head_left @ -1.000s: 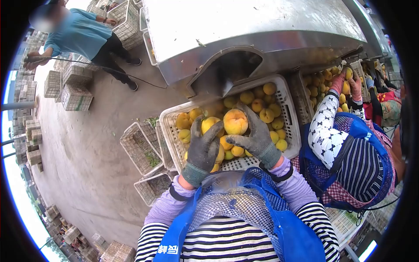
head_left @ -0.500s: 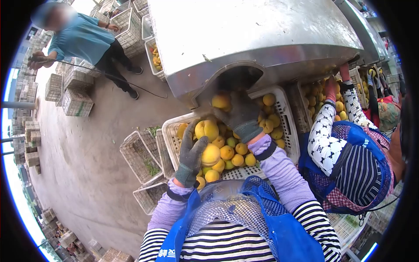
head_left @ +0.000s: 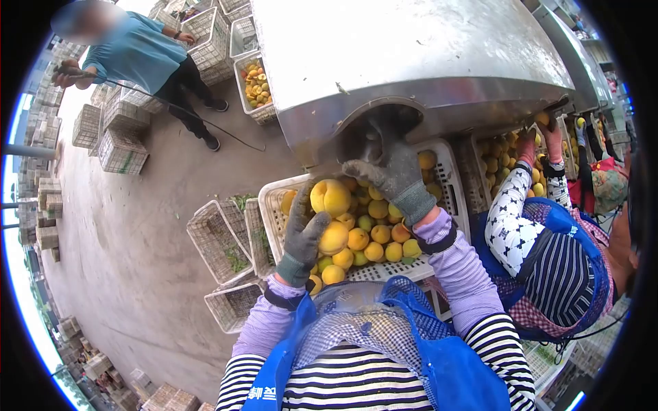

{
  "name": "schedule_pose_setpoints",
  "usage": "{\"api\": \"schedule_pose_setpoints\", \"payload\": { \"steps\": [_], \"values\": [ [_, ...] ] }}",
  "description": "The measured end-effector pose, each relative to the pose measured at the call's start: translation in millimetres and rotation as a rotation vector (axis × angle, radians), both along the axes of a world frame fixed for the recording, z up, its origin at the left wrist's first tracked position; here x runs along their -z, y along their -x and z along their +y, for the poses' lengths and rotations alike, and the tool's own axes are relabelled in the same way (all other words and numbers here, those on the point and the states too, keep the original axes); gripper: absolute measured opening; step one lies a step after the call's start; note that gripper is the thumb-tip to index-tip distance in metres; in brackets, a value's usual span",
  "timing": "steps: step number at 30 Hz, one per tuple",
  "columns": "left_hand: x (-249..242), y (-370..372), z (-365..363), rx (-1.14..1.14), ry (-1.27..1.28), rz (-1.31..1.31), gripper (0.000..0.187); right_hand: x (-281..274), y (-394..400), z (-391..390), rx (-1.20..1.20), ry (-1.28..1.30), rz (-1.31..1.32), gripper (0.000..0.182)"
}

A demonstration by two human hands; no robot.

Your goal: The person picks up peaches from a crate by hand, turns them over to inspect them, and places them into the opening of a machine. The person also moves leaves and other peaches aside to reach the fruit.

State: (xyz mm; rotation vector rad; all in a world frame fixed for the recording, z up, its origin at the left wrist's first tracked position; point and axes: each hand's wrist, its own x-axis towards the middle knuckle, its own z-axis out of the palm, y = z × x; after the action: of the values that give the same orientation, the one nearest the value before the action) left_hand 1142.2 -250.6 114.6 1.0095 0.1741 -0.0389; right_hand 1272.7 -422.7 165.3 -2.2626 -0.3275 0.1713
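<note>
My left hand [head_left: 301,240], in a dark grey glove, cups two large yellow peaches [head_left: 330,198] over the left part of a white plastic crate [head_left: 277,198]. Thumb and fingers are around their left side. More yellow peaches [head_left: 380,233] fill the crate below. My right hand [head_left: 397,177], also gloved, is raised at the dark round opening [head_left: 356,140] of a metal machine [head_left: 418,103]. Its thumb points left and its fingers reach up at the opening's edge, apart, with no peach visible in them.
Stacked empty-looking crates [head_left: 216,240] stand left of my crate. A crate of cut fruit [head_left: 257,89] lies beyond, near a person in a blue shirt [head_left: 147,51] holding a thin rod. Close on my right, a co-worker [head_left: 548,260] handles peaches over another crate.
The peach at my right hand by the opening is gone from view. My right hand's thumb now stands out to the left. My left hand still cups the peaches.
</note>
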Motion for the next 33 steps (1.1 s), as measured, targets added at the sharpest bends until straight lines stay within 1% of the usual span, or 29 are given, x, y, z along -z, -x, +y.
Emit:
{"api": "schedule_pose_setpoints", "payload": {
  "steps": [2,4,5,7,9,13,15,18,19,20,21,22,24,25,26,29,30,32,33],
  "values": [
    [-2.7,-5.8,-5.2,-0.012,-0.018,-0.011,0.063,0.0,32.5,-13.4,-0.161,-0.074,0.034,0.095],
    [-0.6,-11.9,-9.1,-0.034,-0.001,-0.009,0.063,12.4,50.3,-17.9,-0.271,-0.056,-0.027,0.098],
    [2.1,-14.7,-10.2,-0.026,-0.037,0.024,0.061,18.1,55.1,-19.8,-0.327,-0.049,-0.058,0.100],
    [8.3,-20.6,-12.5,-0.008,-0.113,0.095,0.058,20.3,53.3,-24.7,-0.283,-0.143,0.012,0.099],
    [15.5,-25.8,-16.7,-0.007,-0.164,0.055,0.056,26.1,43.6,-32.6,-0.274,-0.223,0.072,0.097],
    [19.4,-29.1,-23.3,-0.034,-0.197,0.042,0.050,24.8,38.2,-31.4,-0.237,-0.236,0.125,0.094],
    [11.1,-27.6,-17.4,-0.049,-0.257,0.014,0.043,24.3,42.7,-22.0,-0.192,-0.281,0.165,0.092],
    [7.7,-28.5,-4.3,-0.026,-0.302,-0.046,0.036,19.0,46.5,-9.4,-0.115,-0.265,0.115,0.091],
    [7.9,-33.9,-1.2,-0.011,-0.312,-0.066,0.035,22.0,43.3,-4.5,-0.037,-0.240,0.027,0.090],
    [-3.0,-40.5,-1.7,-0.003,-0.345,-0.135,0.038,29.9,40.2,2.3,0.042,-0.213,-0.059,0.088],
    [-4.5,-41.1,-5.0,-0.035,-0.288,-0.078,0.039,38.1,35.4,8.3,0.121,-0.185,-0.144,0.087],
    [-5.8,-40.5,-10.3,-0.068,-0.231,-0.022,0.041,46.4,26.9,12.9,0.153,-0.106,-0.117,0.082],
    [12.5,-29.1,-8.2,-0.116,-0.351,-0.070,0.041,83.8,13.2,13.0,0.172,0.128,-0.314,0.078],
    [14.1,-24.3,-6.5,-0.088,-0.441,-0.130,0.041,93.5,6.5,11.9,0.182,0.243,-0.413,0.076],
    [13.9,-15.9,-3.0,-0.063,-0.529,-0.191,0.042,81.9,6.2,12.4,0.182,0.259,-0.572,0.071],
    [28.4,-7.6,3.0,-0.040,-0.697,-0.307,0.044,82.0,2.6,9.7,0.183,0.357,-0.470,0.066],
    [40.9,-7.4,6.5,-0.025,-0.744,-0.307,0.044,81.7,-1.2,8.8,0.165,0.383,-0.407,0.065],
    [51.1,-9.6,10.3,-0.010,-0.811,-0.302,0.044,77.7,-8.0,10.8,0.129,0.428,-0.283,0.063],
    [50.6,-8.0,12.0,-0.005,-0.829,-0.296,0.044,77.5,-10.1,12.0,0.124,0.394,-0.352,0.062]
  ]
}}
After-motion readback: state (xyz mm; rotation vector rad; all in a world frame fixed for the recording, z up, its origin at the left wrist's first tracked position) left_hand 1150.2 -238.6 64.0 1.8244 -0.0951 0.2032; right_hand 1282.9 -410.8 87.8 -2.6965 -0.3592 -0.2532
